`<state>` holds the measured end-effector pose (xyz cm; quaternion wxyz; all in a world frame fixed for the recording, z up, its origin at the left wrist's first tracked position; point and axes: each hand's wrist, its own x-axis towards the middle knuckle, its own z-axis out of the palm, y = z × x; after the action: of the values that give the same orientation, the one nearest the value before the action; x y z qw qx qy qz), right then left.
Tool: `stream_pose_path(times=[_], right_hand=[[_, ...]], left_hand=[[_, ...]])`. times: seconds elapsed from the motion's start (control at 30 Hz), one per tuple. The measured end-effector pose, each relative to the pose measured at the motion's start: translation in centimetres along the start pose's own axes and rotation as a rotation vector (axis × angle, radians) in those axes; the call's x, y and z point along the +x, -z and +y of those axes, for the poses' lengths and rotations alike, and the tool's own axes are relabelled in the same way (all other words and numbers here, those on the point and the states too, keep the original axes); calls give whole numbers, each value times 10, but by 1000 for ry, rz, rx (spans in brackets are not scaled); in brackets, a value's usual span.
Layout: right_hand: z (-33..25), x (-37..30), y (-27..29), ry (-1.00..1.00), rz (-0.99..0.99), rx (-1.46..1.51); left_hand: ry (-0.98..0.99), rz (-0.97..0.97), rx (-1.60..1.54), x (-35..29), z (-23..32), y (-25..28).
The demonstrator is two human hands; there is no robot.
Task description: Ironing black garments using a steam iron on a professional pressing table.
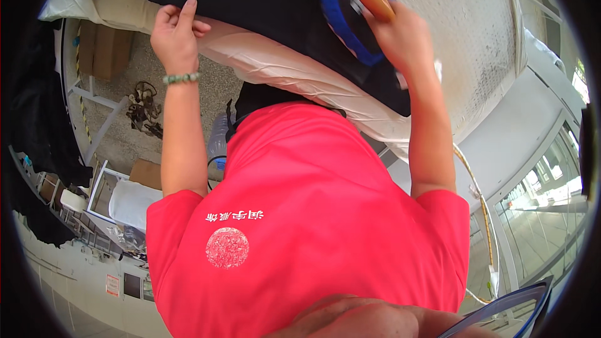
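Note:
Dark black cloth (pixel 263 6) lies over the padded edge of a pale-covered ironing table. My right hand (pixel 400 40) is wrapped around the orange-brown handle of a blue-rimmed iron (pixel 332 15), which rests over the cloth toward its right end. At the cloth's near edge, on the left, is my left hand (pixel 177 36), with its index finger stretched out and thumb apart. The other fingers of that hand are half curled, and any contact of their tips with the cloth is hard to make out. A beaded green bracelet circles the left wrist.
The table's pale cover (pixel 463 31) extends to the right and hangs in folds along the near edge. A cord (pixel 466 166) drops at the right. Below left are a cardboard box (pixel 113 53), tangled brown straps (pixel 145 109) on the floor and a white metal frame (pixel 103 103). More black cloth hangs far left.

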<state>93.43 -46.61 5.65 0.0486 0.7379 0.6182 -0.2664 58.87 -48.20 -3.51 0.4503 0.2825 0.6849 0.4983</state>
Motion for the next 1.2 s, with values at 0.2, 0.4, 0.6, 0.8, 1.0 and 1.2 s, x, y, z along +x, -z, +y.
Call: stream_pose_path(times=[0.2, 0.4, 0.6, 0.8, 1.0, 1.2], right_hand=[[-136, 58, 31, 123, -31, 65], [-69, 20, 13, 291, -213, -165], [81, -82, 22, -43, -150, -139], [149, -124, 35, -472, 105, -85], [147, -114, 45, -476, 118, 141], [223, -86, 33, -336, 163, 118]], left_hand=[[3, -69, -223, -6, 8, 6], [27, -108, -288, -4, 16, 12], [86, -109, -277, 8, 4, 32], [239, 122, 27, -7, 13, 12], [-593, -493, 513, -96, -1, -48], [-958, -779, 889, -144, -36, -112]])
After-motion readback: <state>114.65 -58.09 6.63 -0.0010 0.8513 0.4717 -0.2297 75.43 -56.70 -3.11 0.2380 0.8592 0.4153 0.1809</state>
